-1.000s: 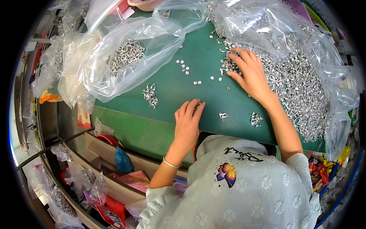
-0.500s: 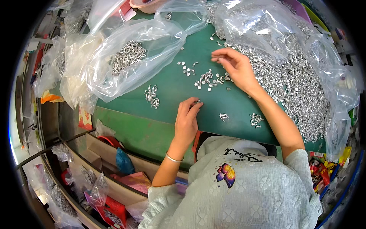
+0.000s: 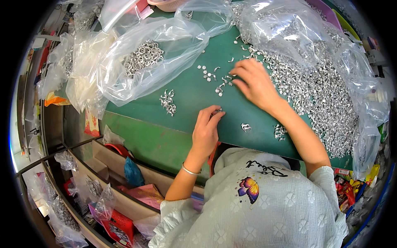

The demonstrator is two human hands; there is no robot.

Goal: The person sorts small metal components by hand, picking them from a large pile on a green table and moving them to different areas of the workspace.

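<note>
My left hand (image 3: 204, 130) is near the front edge of the green tabletop, thumb and fingers pinched on a small silver metal piece (image 3: 220, 110), mostly hidden by the fingertips. Farther back and to the right, my right hand (image 3: 257, 86) reaches over a loose group of small silver curved pieces (image 3: 225, 80). Its thumb and fingers are apart, and the palm covers part of that group. Small flower-shaped silver pieces (image 3: 206, 74) lie left of it. A small cluster of curved pieces (image 3: 167, 102) sits to the left, with others (image 3: 246, 127) close to the front edge.
A large heap of silver pieces (image 3: 326, 103) spreads over the right side, partly under clear plastic (image 3: 285, 33). At the left, a clear bag (image 3: 178, 45) holds silver rings (image 3: 144, 57). Below the table's edge stands a drawer (image 3: 111, 165) with bags in it.
My right hand has come nearer, down onto the loose group, covering part of it. My left hand keeps its pinch in nearly the same place. The whole view has shifted slightly.
</note>
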